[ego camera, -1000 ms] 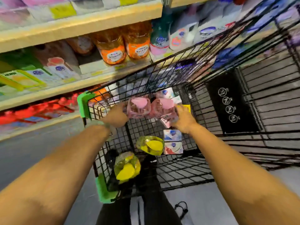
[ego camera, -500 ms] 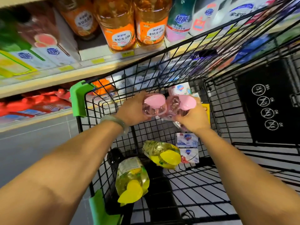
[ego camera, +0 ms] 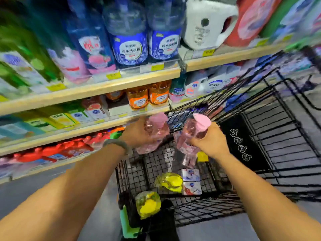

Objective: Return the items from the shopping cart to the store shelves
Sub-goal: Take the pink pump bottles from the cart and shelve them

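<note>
Each of my hands holds a clear pink bottle with a pink cap above the black wire shopping cart point(ego camera: 264, 105). My left hand point(ego camera: 137, 134) grips the left pink bottle point(ego camera: 156, 129), which is blurred. My right hand point(ego camera: 208, 140) grips the right pink bottle point(ego camera: 196, 131), its cap pointing up. Down in the cart lie two yellow bottles with yellow caps point(ego camera: 169, 182) point(ego camera: 147, 204) and two white soap boxes point(ego camera: 191, 181). The store shelves point(ego camera: 90, 89) stand to the left, just beyond the cart.
The shelves carry blue bottles point(ego camera: 128, 47), orange bottles point(ego camera: 147, 97), pink bottles point(ego camera: 73, 66), green cartons and red packs point(ego camera: 52, 150). A black warning panel point(ego camera: 241, 141) sits on the cart's child seat. Grey floor lies below the shelves.
Both hands have lifted the pink bottles higher, out of the cart and apart from each other. The view has tilted up, showing a higher shelf with blue bottles.
</note>
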The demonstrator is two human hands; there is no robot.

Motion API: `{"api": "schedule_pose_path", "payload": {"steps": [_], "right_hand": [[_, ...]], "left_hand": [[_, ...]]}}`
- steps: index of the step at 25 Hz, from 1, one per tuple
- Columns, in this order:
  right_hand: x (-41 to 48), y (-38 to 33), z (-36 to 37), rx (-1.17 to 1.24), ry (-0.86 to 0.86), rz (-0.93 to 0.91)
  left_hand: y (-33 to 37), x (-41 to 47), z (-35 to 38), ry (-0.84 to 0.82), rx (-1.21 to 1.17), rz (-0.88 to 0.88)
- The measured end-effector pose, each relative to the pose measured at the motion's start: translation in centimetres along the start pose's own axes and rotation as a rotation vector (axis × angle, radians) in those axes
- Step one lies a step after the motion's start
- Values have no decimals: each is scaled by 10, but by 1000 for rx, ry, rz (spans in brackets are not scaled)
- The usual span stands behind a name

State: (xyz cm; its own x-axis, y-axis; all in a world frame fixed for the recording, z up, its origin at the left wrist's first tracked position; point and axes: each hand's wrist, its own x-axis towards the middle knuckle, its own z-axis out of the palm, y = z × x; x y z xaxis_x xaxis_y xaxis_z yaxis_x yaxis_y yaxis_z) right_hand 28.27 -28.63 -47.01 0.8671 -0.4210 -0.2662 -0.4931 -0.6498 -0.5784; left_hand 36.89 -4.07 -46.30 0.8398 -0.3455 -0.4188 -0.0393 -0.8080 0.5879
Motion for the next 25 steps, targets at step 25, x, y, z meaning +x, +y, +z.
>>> {"api": "schedule_pose_path", "payload": {"steps": [25], "right_hand": [[-60, -357, -199, 240, 258, -658]], "left_hand": [[112, -195, -355, 991, -281, 270]]}}
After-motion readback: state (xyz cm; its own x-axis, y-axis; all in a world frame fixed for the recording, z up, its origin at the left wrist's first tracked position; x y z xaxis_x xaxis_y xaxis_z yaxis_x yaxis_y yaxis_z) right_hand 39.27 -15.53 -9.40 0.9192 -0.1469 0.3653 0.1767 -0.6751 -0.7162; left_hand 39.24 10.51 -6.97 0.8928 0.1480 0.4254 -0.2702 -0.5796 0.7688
